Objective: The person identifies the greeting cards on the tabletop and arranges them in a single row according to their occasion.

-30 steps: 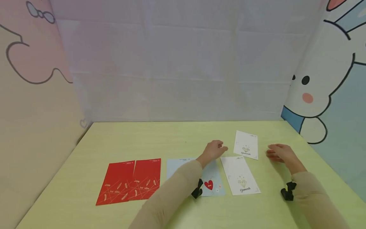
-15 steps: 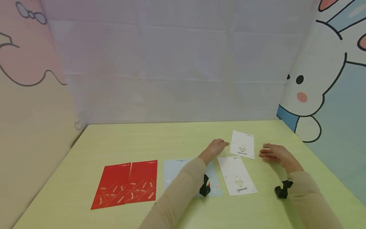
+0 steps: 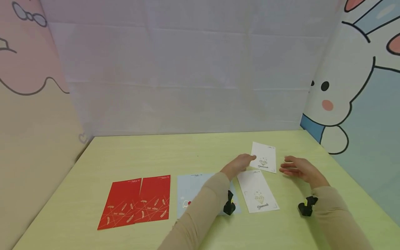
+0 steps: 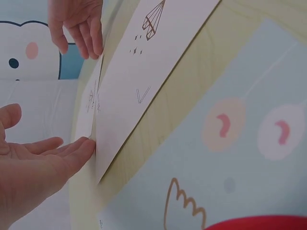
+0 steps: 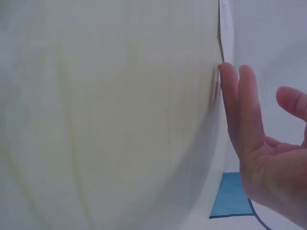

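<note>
In the head view a white card with a gold diamond print [image 3: 267, 152] lies at the back right of the table. My left hand [image 3: 239, 165] is at its left edge, thumb over the card's lower left corner; the left wrist view shows the fingers [image 4: 79, 152] extended low by the card. My right hand [image 3: 303, 170] stands to the right of that card, a short gap away, fingers extended and holding nothing. Nearer lies a second white diamond card [image 3: 257, 192]. My left forearm covers part of a light blue card [image 3: 190, 184] with a red heart.
Two red cards [image 3: 125, 198] with gold feather prints lie overlapping at the left. All the cards lie on a pale yellow-green table [image 3: 140, 152]. A white cloth [image 3: 193, 69] hangs behind its back edge, and a cartoon-printed wall [image 3: 337, 76] stands at the right.
My left hand has moved right to the left edge of the back white card, its thumb now over it. My right hand stays nearly in place. The head view has shifted slightly.
</note>
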{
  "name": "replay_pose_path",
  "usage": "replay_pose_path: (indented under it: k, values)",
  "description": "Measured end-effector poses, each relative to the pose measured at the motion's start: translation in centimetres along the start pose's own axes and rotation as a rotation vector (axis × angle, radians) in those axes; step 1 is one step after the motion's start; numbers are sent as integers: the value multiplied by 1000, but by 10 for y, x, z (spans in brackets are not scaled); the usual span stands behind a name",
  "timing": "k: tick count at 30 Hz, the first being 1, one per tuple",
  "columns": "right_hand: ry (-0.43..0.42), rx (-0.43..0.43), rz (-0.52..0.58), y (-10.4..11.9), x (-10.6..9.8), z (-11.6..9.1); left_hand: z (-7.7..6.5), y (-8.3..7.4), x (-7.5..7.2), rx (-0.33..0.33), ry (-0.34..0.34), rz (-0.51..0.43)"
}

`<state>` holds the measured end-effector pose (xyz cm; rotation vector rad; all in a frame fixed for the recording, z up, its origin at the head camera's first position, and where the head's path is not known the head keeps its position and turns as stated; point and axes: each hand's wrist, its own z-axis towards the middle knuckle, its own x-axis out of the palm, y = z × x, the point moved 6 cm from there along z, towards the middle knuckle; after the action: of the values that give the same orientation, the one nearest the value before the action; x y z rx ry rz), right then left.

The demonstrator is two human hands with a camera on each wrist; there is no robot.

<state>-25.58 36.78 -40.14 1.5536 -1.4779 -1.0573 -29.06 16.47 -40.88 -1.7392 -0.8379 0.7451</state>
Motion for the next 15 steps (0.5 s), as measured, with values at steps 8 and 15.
replay_pose_path:
  k: [8,15]
  values:
    - [0,-3,-12,2,8,2,-3,-2,-3,-42,-128,54]
    - [-28,12,-39,2,12,1,-4,-2,-6,-66,-158,29]
